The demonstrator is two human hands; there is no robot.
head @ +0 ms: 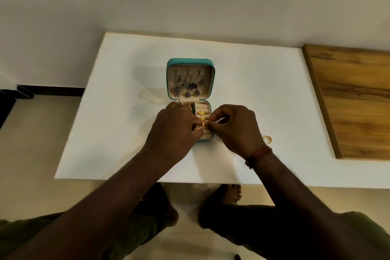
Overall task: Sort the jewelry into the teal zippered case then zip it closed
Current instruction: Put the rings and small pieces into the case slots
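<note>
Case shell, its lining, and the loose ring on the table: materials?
Case shell: teal, smooth, likely faux leather. Lining: beige, matte, probably velvet-like fabric. Loose ring: yellow, shiny, gold-toned metal; the actual alloy can't be told.

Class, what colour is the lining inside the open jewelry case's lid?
Beige lining, seen in the head view.

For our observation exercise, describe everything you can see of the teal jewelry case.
The teal jewelry case lies open on the white table, its lid laid back. The beige lining holds dark metal earrings in the lid and gold rings in padded rolls below. Both hands, left and right, cover its near half, pressing in another ring.
</note>
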